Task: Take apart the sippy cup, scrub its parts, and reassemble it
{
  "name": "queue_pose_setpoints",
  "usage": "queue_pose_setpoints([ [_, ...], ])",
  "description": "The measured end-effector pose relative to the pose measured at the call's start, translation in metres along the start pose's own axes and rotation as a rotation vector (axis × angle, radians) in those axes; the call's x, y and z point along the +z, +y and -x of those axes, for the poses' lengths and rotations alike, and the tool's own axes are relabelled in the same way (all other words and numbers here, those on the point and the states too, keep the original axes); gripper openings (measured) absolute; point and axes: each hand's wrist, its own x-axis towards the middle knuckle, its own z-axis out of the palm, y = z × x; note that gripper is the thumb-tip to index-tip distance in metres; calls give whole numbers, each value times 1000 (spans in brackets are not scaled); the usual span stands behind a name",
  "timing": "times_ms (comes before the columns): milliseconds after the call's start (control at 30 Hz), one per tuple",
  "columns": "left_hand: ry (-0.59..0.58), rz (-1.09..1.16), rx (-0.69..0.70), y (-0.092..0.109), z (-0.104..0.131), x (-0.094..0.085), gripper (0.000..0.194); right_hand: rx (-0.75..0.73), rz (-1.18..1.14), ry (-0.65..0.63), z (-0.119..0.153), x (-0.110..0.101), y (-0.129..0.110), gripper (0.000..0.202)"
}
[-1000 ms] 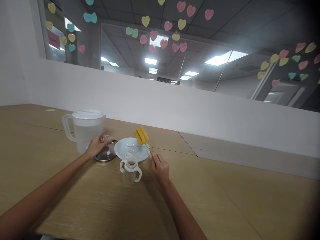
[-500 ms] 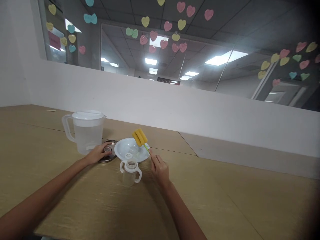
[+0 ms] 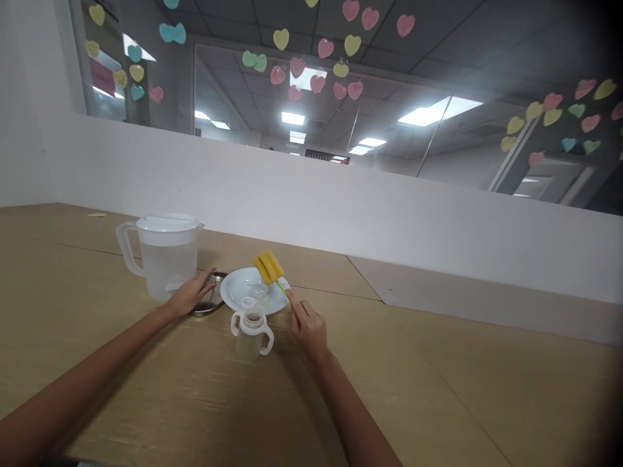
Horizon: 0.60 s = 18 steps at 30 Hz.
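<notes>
My right hand (image 3: 310,331) grips the thin green handle of a yellow sponge bottle brush (image 3: 268,266), its head raised over a white bowl (image 3: 233,288). A small clear dome-shaped piece (image 3: 259,292) lies in the bowl. In front stands a clear baby bottle (image 3: 249,344) with two white side handles, upright and uncapped. A white ring-like piece (image 3: 248,302) shows just behind its mouth. My left hand (image 3: 191,295) is over a round metal tray (image 3: 214,303), thumb and fingers about a small pale, clear piece (image 3: 211,279) that is hard to make out.
A clear pitcher (image 3: 170,263) with a white lid and liquid inside stands behind my left hand. A small flat pale object (image 3: 96,215) lies at the table's back left. Behind the table (image 3: 413,389) rise a white wall (image 3: 292,194) and glass with heart-shaped notes.
My left hand has lifted slightly, and the small round piece seen on the metal tray no longer rests at its middle. My right hand and the brush have barely moved.
</notes>
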Motion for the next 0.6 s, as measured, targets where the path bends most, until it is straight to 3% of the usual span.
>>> queue_pose_setpoints([
  [167, -63, -58, 12, -3, 4, -6, 73, 2, 17, -7, 0, 1, 0, 40],
  [233, -5, -66, 55, 9, 1, -10, 73, 4, 14, -2, 0, 2, 0, 40],
  [333, 35, -75, 151, 42, -10, -10, 57, 4, 3, 23, 0, 2, -1, 40],
  [467, -129, -83, 259, 84, -35, 10, 39, 13, 9, 21, 1, 2, 1, 40],
  [600, -228, -48, 241, 97, -55, 40, 35, 28, 3, 44, 2, 3, 4, 40],
])
